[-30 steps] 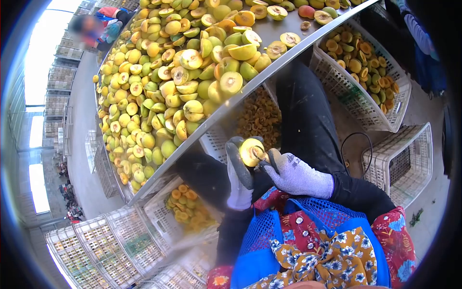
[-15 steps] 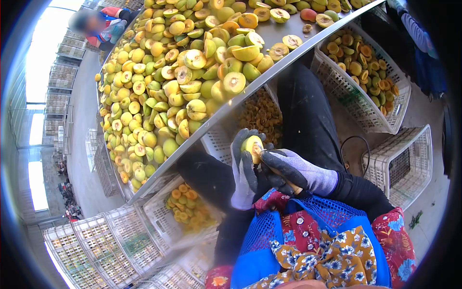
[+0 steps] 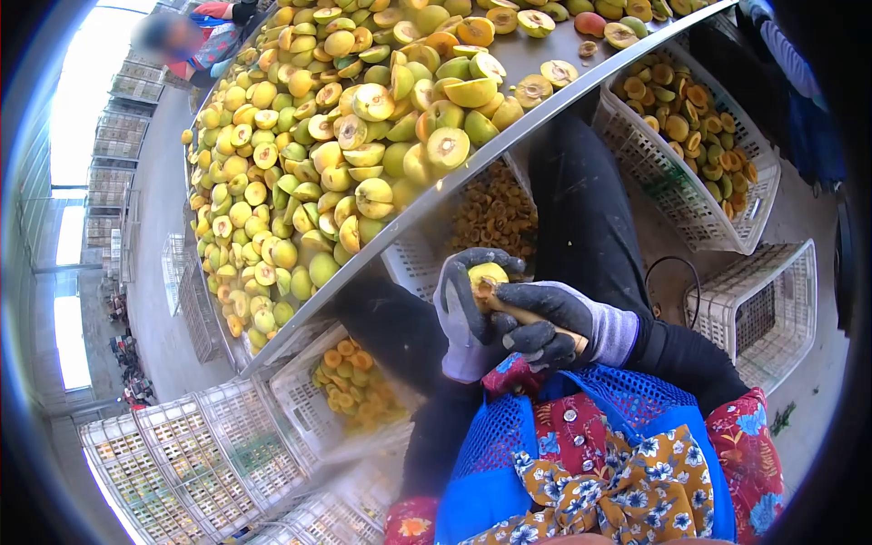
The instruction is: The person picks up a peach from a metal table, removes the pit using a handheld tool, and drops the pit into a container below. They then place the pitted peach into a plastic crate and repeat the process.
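Observation:
My left hand [image 3: 461, 313], in a grey and black glove, curls around a yellow-green peach half [image 3: 489, 272] above my lap. My gloved right hand [image 3: 556, 318] is closed around a wooden-handled tool [image 3: 520, 314]. The tool's front end meets the cut face of the fruit; its tip is hidden there. Just beyond my hands, between my legs, a crate holds small brown-orange pieces [image 3: 493, 213], too small to tell exactly. Many halved peaches [image 3: 309, 173] lie heaped on the metal table in front of me.
The metal table's edge [image 3: 427, 202] runs diagonally past my knees. A white crate of pitted halves [image 3: 754, 204] stands at right, beside a tipped crate [image 3: 795, 309]. Another crate with halves [image 3: 350, 377] is at lower left, near stacked crates [image 3: 173, 463]. Another person [image 3: 204, 41] is across the table.
My left fingers have closed further over the peach half, which has tilted. My right hand has turned, showing more of the wooden handle. The view has shifted slightly.

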